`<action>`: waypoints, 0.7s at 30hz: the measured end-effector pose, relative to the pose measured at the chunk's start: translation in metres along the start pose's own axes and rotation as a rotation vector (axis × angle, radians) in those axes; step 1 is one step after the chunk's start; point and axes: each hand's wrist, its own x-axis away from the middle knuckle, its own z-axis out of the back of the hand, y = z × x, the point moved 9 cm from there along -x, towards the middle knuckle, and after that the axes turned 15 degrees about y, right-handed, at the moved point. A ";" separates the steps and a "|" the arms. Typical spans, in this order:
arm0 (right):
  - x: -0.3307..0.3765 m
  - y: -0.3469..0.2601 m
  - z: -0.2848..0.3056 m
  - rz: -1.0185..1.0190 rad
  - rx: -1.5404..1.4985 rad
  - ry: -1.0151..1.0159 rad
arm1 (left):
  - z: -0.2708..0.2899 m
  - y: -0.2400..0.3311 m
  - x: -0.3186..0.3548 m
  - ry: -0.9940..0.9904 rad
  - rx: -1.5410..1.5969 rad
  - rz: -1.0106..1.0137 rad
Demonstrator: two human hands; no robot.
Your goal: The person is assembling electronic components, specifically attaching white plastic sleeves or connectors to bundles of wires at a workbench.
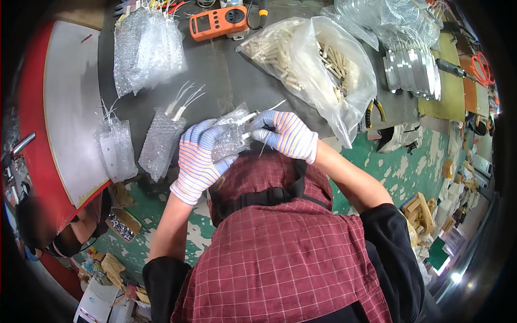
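Note:
My left hand, in a striped knit glove, is closed round a bubble-wrapped packet at the near edge of the dark table. The gloved right hand pinches at the white wires coming out of the packet's right end. One thin wire sticks up past those fingers; the exact grip point is partly hidden. Left of my left hand lies another bubble-wrapped packet with pale sleeves and white wires at its top. A further wrapped packet rests beyond it at the table's left edge.
A pile of wrapped packets lies at the back left, beside an orange handheld meter. A clear bag of cream tubes spreads across the right middle. Stacked silver parts, pliers and red-handled scissors are farther right.

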 end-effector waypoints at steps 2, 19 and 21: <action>-0.003 -0.002 -0.008 -0.017 -0.024 -0.015 | 0.001 0.005 -0.002 0.020 -0.012 -0.050; -0.003 0.022 0.046 -0.035 0.026 0.345 | 0.057 -0.141 0.028 0.039 -0.548 0.368; -0.001 0.030 0.051 -0.066 -0.009 0.369 | 0.056 -0.148 0.031 0.038 -0.531 0.420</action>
